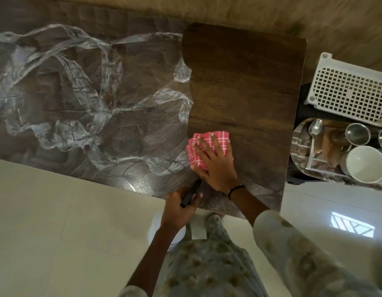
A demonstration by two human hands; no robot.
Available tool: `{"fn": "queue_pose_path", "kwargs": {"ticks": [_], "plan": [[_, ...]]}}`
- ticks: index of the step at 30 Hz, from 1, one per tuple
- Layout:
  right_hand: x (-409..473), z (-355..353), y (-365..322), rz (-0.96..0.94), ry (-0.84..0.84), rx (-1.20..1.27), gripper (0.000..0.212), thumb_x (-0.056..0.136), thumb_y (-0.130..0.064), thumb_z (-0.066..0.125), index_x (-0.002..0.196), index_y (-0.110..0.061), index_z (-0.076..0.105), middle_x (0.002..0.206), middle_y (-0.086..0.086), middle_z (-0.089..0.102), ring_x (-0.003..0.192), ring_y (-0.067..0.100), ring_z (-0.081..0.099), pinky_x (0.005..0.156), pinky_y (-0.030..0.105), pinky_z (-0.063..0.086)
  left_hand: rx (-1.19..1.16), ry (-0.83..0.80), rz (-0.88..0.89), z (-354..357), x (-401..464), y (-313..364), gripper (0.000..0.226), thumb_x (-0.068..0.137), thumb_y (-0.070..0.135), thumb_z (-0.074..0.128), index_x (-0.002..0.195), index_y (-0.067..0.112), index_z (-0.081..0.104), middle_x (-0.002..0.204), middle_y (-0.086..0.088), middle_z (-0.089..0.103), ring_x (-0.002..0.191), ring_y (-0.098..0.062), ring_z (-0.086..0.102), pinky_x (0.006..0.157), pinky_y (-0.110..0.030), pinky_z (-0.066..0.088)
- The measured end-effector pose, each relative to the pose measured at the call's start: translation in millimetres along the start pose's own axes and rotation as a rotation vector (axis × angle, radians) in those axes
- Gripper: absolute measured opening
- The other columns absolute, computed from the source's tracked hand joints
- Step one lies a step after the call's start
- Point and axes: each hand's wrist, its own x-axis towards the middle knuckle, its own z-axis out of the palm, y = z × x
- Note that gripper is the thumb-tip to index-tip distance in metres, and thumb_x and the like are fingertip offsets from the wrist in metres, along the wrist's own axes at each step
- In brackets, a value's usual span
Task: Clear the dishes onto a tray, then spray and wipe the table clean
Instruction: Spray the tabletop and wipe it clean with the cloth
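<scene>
Tray (301, 146) at right holds a spoon (314, 133), steel cups (357, 137) and white mug (364, 163), partly cut off. Right hand (215, 161), fingers spread, presses pink cloth (204, 144) on the surface (250, 82); left hand (178, 207) grips a half-hidden spray bottle (190, 194).

A folded pink-and-white checked cloth (207, 144) lies flat on the dark wood-grain table (245, 86) under the right hand's (213, 162) spread fingers, dry wood to its right, white smeared foam streaks (63, 86) to its left.
</scene>
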Motion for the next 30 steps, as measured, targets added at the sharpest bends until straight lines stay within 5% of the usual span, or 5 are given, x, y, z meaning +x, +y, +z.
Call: {"fn": "queue_pose_path", "kwargs": {"ticks": [6, 15, 23, 26, 30], "plan": [[-66, 14, 8, -0.113, -0.016, 0.0, 0.067, 0.093, -0.066, 0.028, 0.151, -0.035, 0.019, 0.159, -0.006, 0.014, 0.148, 0.027, 0.007, 0.113, 0.065, 0.013, -0.05, 0.025, 0.075, -11, -4, 1, 0.024, 0.079, 0.03, 0.074, 0.064, 0.027, 0.055, 0.048, 0.016, 0.051, 0.045, -0.004, 0.042, 0.05, -0.014, 0.036], [-12, 1, -2, 0.213, 0.023, 0.005, 0.069, 0.091, -0.068, 0.027, 0.15, -0.032, 0.022, 0.158, -0.002, 0.021, 0.146, 0.033, 0.014, 0.111, 0.066, 0.009, 0.004, 0.013, 0.107, -24, -2, -6, 0.022, 0.08, 0.027, 0.073, 0.067, 0.02, 0.057, 0.044, 0.015, 0.047, 0.043, -0.004, 0.042, 0.047, -0.012, 0.032], [-61, 26, -29, -0.061, -0.034, -0.024, 0.067, 0.092, -0.065, 0.032, 0.15, -0.034, 0.021, 0.158, -0.005, 0.015, 0.147, 0.03, 0.011, 0.112, 0.066, 0.012, -0.008, -0.055, 0.135, -33, -4, -9, 0.02, 0.08, 0.033, 0.072, 0.069, 0.021, 0.06, 0.045, 0.013, 0.049, 0.041, -0.007, 0.035, 0.047, -0.015, 0.031], [-77, 18, -1, 0.002, -0.02, -0.036, 0.066, 0.092, -0.068, 0.025, 0.146, -0.031, 0.031, 0.154, -0.001, 0.029, 0.144, 0.031, 0.021, 0.111, 0.066, 0.018, -0.011, -0.075, 0.156, -36, -7, -14, 0.024, 0.078, 0.038, 0.069, 0.085, 0.015, 0.067, 0.061, 0.014, 0.059, 0.056, -0.01, 0.056, 0.059, -0.021, 0.043], [-58, 9, 1, 0.218, -0.007, -0.02, 0.069, 0.091, -0.069, 0.024, 0.149, -0.031, 0.026, 0.158, 0.0, 0.023, 0.146, 0.032, 0.014, 0.112, 0.067, 0.013, -0.008, -0.094, 0.148, -39, -16, -22, 0.026, 0.076, 0.043, 0.069, 0.075, 0.018, 0.063, 0.054, 0.007, 0.057, 0.048, -0.011, 0.049, 0.054, -0.022, 0.039]]}}
